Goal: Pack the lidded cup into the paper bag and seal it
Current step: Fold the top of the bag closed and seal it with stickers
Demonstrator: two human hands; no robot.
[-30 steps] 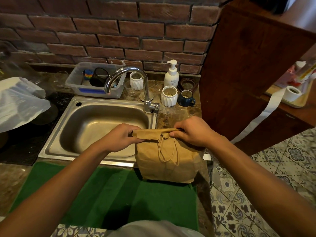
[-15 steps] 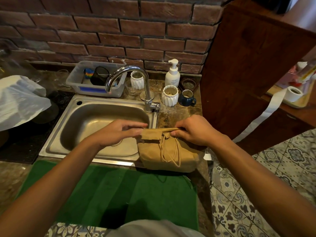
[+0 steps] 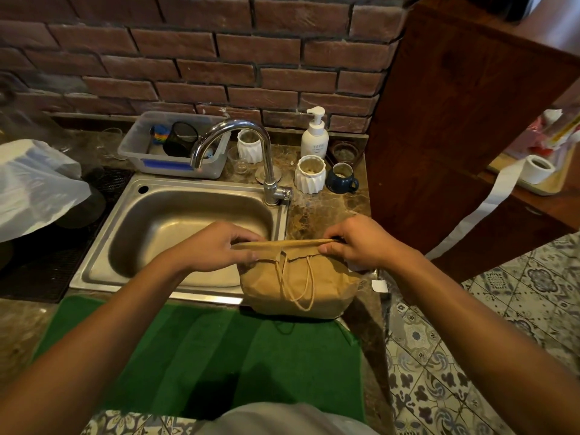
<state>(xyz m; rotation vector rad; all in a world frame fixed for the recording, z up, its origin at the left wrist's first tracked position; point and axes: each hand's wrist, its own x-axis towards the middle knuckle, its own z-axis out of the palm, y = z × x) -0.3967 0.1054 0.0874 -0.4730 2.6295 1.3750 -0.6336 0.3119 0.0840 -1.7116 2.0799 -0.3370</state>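
Paper bag point(image 3: 298, 284) stands on the counter at the near right corner of the sink point(image 3: 119, 246), its base at the far edge of the green mat point(image 3: 204, 356). Top folded over into a flat band; twine handles point(image 3: 296, 284) hang down the near face. Lidded cup not visible; presumably inside, since the bag bulges, but cannot confirm.

Grip: left hand point(image 3: 216, 249) pinches the left end of the folded band, thumb near side, fingers over the top. Right hand point(image 3: 361, 243) is closed on the right end the same way. Both hold paper only.

Step in hand, as judged: rolling or creasing the top shut. To do it well:
- keep both ends level so the fold runs straight
- press the crease along the whole band, not only at the corners
- keep the handles out of the fold
- push down gently; the cup inside should stay upright

Surroundings: tap point(image 3: 238, 146) just beyond the bag on the far side, sink bowl open to the left. White ribbed pot point(image 3: 310, 174), dark mug point(image 3: 340, 182) and soap pump bottle point(image 3: 314, 136) stand farther back, apart from the bag. Plastic tub point(image 3: 169, 164) far left of the tap.

In the way: little. Bag sits close to the counter's right edge, with tiled floor point(image 3: 470, 340) below, and partly over the sink rim, so a sideways shove could tip it either way.
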